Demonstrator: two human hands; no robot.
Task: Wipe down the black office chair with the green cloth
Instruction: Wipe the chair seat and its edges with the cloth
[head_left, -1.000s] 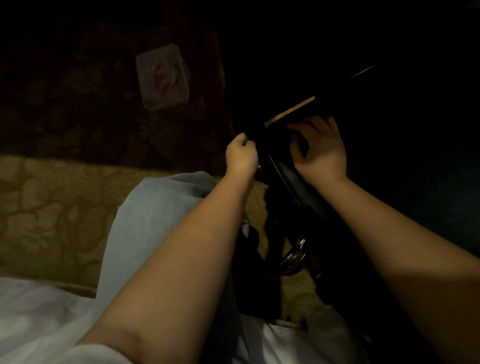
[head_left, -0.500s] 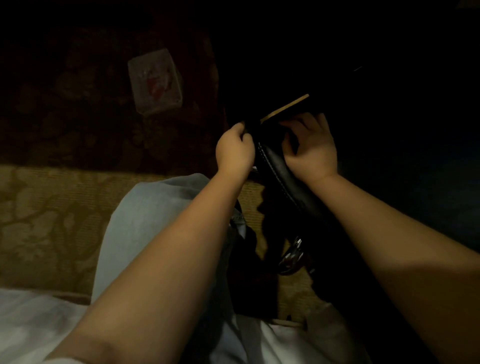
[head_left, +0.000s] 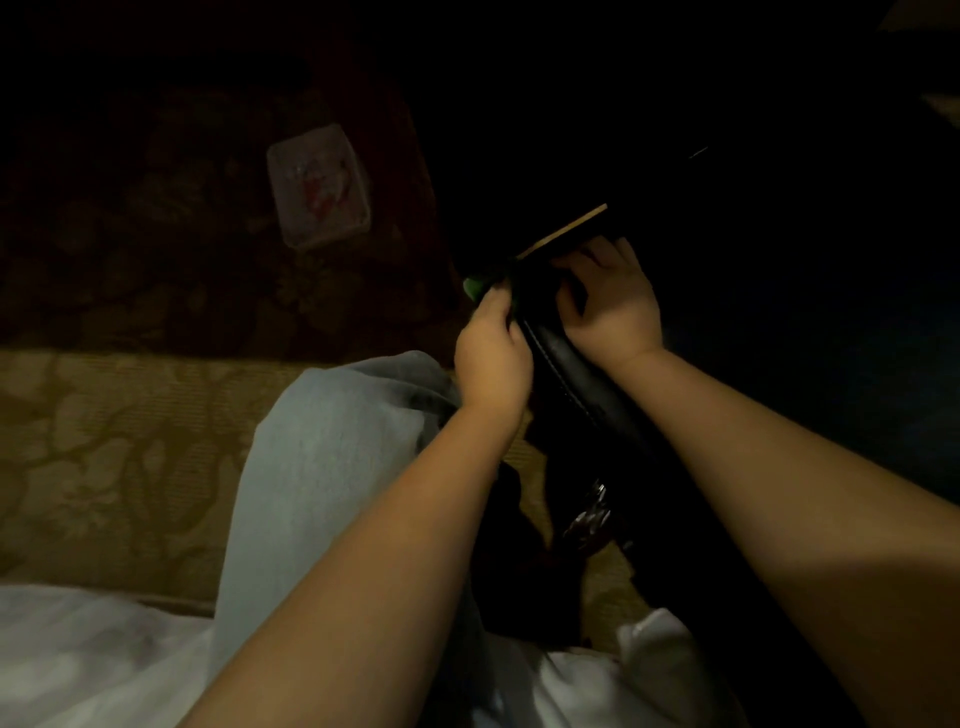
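Green cloth (head_left: 473, 285) in left hand (head_left: 493, 358); clear box (head_left: 292, 218) contents seemingly red.

Two hands, the left hand (head_left: 493, 358) and the right hand (head_left: 610, 306). One chair (head_left: 587, 379), one cloth (head_left: 474, 285) (only a green sliver shows), one clear packet (head_left: 318, 192), one rug (head_left: 130, 457).

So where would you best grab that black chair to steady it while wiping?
On its rounded padded edge, near the upper end, from the right, as the right hand does now. That edge looks slim enough for fingers to curl over, and the left hand with the green cloth occupies the other side.
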